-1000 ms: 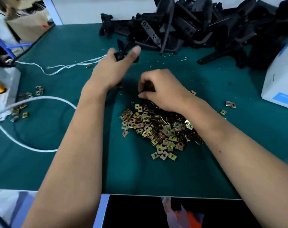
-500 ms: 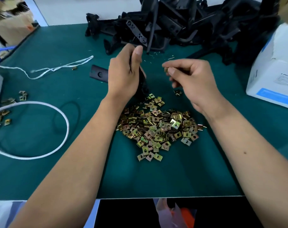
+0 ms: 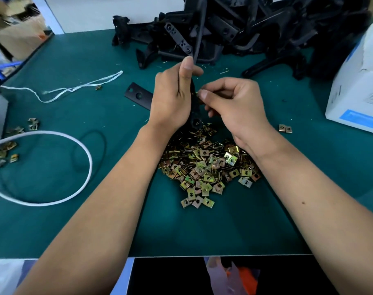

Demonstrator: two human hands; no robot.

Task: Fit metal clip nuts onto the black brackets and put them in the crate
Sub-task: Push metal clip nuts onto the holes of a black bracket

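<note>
Left hand (image 3: 170,99) grips bracket (image 3: 194,107) upright, right hand (image 3: 234,103) pinches clip nut (image 3: 198,95) at its edge — square it, push fully home.

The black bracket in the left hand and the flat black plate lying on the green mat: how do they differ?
The black bracket is held upright, off the mat, gripped by the left hand; the flat black plate lies flat on the green mat, untouched. The right hand works at the bracket's side, not at the plate. Both are black with round holes.
</note>
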